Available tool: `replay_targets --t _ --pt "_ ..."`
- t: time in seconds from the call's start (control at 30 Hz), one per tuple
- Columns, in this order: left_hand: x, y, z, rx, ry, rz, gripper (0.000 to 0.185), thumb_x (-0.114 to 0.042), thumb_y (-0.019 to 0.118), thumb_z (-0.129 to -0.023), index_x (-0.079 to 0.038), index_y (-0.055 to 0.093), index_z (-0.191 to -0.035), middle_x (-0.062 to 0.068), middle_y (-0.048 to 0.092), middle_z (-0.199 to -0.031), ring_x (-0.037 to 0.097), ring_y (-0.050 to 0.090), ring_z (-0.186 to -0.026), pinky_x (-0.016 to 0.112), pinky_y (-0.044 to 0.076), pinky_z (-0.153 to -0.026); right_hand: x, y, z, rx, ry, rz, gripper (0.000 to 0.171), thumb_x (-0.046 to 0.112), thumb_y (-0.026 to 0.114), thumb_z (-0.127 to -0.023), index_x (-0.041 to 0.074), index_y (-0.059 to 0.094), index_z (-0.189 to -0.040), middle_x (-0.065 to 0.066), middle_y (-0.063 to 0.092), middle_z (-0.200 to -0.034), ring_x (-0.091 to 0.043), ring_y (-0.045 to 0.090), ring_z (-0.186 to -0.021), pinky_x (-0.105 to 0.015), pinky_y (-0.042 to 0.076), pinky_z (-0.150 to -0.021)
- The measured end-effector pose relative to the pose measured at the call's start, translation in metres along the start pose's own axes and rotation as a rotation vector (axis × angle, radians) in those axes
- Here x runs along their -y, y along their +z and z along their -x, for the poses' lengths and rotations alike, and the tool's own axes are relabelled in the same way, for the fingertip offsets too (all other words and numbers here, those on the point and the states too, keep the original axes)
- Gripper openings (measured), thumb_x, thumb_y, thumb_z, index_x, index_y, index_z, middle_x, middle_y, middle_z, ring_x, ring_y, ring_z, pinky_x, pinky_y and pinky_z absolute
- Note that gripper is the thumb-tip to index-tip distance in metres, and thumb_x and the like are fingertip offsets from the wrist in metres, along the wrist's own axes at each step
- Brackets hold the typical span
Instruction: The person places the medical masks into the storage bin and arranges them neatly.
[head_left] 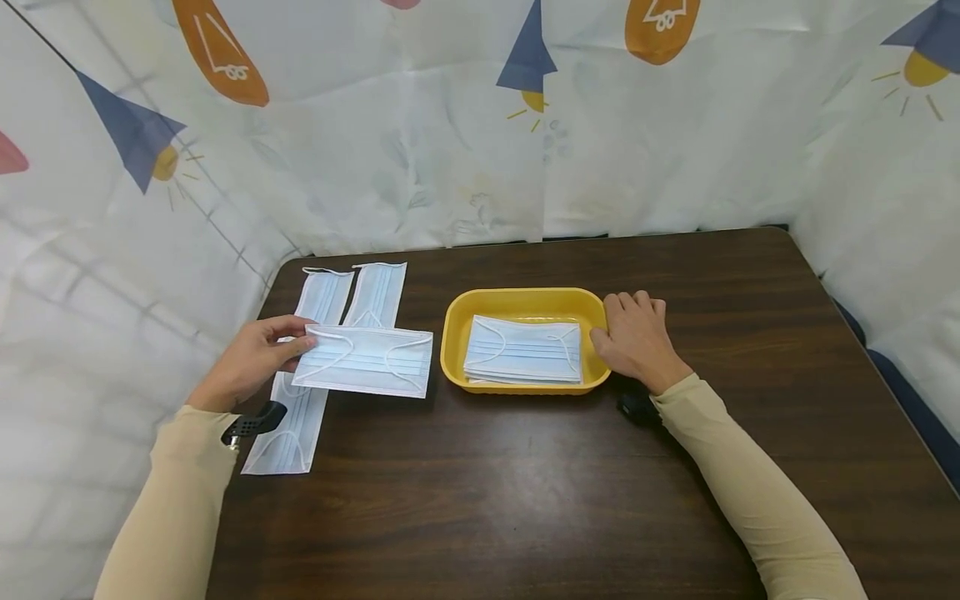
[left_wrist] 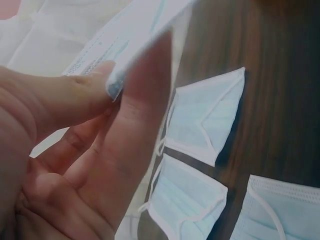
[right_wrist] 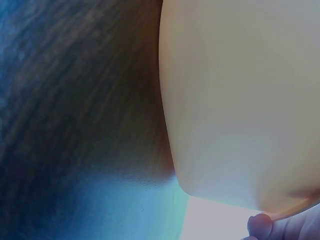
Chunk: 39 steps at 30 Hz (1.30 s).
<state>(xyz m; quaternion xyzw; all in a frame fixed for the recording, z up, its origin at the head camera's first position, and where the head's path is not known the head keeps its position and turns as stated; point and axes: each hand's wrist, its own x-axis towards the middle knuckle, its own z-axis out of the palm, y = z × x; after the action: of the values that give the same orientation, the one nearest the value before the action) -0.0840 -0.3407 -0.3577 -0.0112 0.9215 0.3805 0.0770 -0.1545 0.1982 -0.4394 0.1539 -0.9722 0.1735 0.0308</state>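
My left hand (head_left: pixel 251 360) pinches a pale blue face mask (head_left: pixel 371 360) by its left end, thumb against fingers. In the left wrist view the held mask (left_wrist: pixel 135 37) rises from between thumb and forefinger. Beneath it, other masks lie on the table: one at the back left (head_left: pixel 324 297), one beside it (head_left: pixel 378 293), and one in front (head_left: pixel 283 437). A yellow tray (head_left: pixel 525 297) to the right contains a stack of masks (head_left: pixel 522 350). My right hand (head_left: pixel 637 342) grips the tray's right rim, with the thumb on the inner side. Only its fingertips (right_wrist: pixel 260 226) show in the right wrist view.
The dark wooden table (head_left: pixel 517 500) stretches in front of the tray and to its right. Behind and to the left hangs a white printed curtain (head_left: pixel 450 150). A dark wrist device (head_left: pixel 258 419) sits below the left hand.
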Motion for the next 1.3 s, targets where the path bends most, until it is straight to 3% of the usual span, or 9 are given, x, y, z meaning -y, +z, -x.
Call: replay_targets --t 0.07,0.13,0.53,1.07,1.3 --pt "-0.001 0.000 -0.001 -0.025 0.023 0.024 0.044 -0.018 0.067 -0.100 0.009 0.059 -0.134 -0.025 0.062 -0.099 -0.004 0.064 -0.079 0.021 0.059 -0.069 0.000 0.000 0.000 0.001 0.001 0.002 0.030 0.029 0.046 -0.095 0.002 0.056 -0.104 -0.013 0.054 -0.090 -0.035 0.041 -0.091 -0.052 0.028 -0.086" --pt "-0.002 0.001 -0.003 -0.046 0.029 0.048 0.045 -0.018 0.068 -0.099 0.009 0.058 -0.133 -0.029 0.060 -0.095 -0.005 0.063 -0.078 0.020 0.059 -0.068 0.000 0.000 0.000 -0.001 0.002 0.000 0.030 0.029 0.047 -0.095 0.002 0.056 -0.104 -0.013 0.054 -0.090 -0.035 0.041 -0.091 -0.052 0.028 -0.086" --pt "-0.017 0.021 -0.017 -0.061 -0.077 0.119 0.052 -0.030 0.066 -0.101 0.002 0.056 -0.140 -0.017 0.058 -0.105 -0.003 0.061 -0.085 0.020 0.059 -0.073 0.001 0.000 0.001 -0.015 -0.003 -0.013 0.027 0.028 0.048 -0.095 0.003 0.056 -0.101 -0.012 0.053 -0.088 -0.034 0.040 -0.089 -0.052 0.027 -0.086" --pt "-0.035 0.052 -0.036 -0.088 -0.090 0.294 0.054 -0.024 0.068 -0.100 0.006 0.053 -0.141 -0.018 0.061 -0.099 -0.002 0.061 -0.080 0.019 0.059 -0.068 -0.001 0.001 0.000 -0.028 -0.004 -0.011 0.026 0.027 0.047 -0.094 0.004 0.056 -0.099 -0.011 0.052 -0.087 -0.033 0.039 -0.087 -0.051 0.027 -0.085" --pt "-0.043 0.066 -0.041 -0.051 -0.094 0.332 0.053 -0.025 0.067 -0.101 0.005 0.052 -0.141 -0.014 0.061 -0.102 0.001 0.060 -0.085 0.019 0.058 -0.073 0.000 0.001 -0.001 -0.018 0.008 -0.006 0.028 0.028 0.049 -0.094 0.003 0.057 -0.103 -0.012 0.054 -0.089 -0.033 0.040 -0.089 -0.052 0.028 -0.088"
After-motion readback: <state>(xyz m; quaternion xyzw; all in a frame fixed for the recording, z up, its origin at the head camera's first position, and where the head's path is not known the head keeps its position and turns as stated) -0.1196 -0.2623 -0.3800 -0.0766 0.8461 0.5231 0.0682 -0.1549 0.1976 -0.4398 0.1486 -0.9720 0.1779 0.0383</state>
